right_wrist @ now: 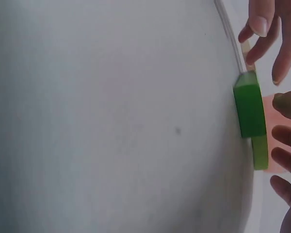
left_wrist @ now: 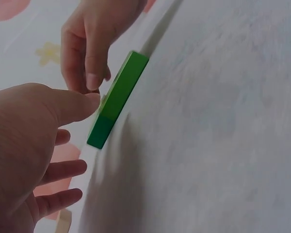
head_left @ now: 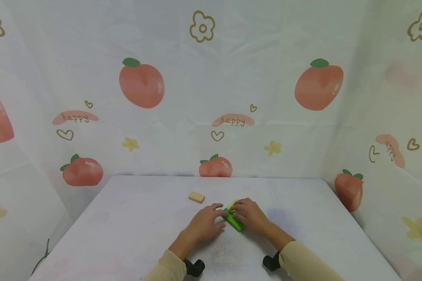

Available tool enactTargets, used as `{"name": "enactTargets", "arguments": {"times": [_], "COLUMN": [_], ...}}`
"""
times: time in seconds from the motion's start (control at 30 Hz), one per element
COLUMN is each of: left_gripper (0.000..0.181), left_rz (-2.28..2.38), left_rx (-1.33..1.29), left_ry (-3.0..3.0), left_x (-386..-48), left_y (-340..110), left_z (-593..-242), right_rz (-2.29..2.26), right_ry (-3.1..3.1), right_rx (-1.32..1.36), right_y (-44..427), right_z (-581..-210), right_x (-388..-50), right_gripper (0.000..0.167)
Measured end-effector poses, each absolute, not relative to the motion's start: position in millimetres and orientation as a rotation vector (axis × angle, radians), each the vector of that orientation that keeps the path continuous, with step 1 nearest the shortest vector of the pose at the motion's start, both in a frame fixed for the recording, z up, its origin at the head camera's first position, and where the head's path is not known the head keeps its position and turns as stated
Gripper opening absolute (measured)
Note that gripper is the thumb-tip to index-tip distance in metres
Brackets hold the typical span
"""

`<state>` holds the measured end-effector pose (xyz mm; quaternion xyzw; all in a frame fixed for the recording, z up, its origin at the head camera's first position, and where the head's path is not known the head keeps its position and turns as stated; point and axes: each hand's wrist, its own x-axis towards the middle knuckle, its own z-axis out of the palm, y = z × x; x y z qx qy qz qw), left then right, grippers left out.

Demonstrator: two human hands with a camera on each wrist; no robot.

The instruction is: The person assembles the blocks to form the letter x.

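In the head view, a long green block (head_left: 236,223) lies on the white table, and a yellow-green block (head_left: 231,205) shows at its far side under the fingers. Seen from the left wrist, the near face has a bright green stretch (left_wrist: 123,87) and a darker green end (left_wrist: 101,132). My left hand (head_left: 204,223) is at the block's left end, fingers spread. From the right, my right hand (head_left: 252,215) reaches over the blocks with bent, separated fingers. Both hands' fingertips come close together above the blocks. Whether they touch the blocks is partly hidden.
A small plain wooden block (head_left: 196,197) lies beyond my left hand, toward the back of the table (head_left: 133,226). White cloth (head_left: 183,86) printed with fruit and flowers hangs behind the table and along both sides. A dark strap or mount sits at each wrist.
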<state>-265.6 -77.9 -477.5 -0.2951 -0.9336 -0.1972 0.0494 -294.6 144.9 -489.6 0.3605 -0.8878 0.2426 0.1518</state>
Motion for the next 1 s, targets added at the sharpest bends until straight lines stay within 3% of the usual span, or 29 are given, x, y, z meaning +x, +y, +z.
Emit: {"name": "enactTargets", "arguments": {"times": [0.5, 1.0], "left_gripper": [0.023, 0.026], "left_rz": [-0.517, -0.508], "left_rx": [-0.939, -0.823], "left_ry": [-2.816, -3.045], "left_x": [-270.7, -267.9], "left_y": [-111.8, -142.7], "left_z": [-476.9, -459.6], "right_rz": [0.58, 0.607], "right_ry": [-2.504, -2.495], "right_rx": [1.079, 1.069], "right_y": [139.3, 138.4], "right_z": [-491.9, -496.0], "right_x": [-294.0, -294.9], "right_gripper": [0.018, 0.019]}}
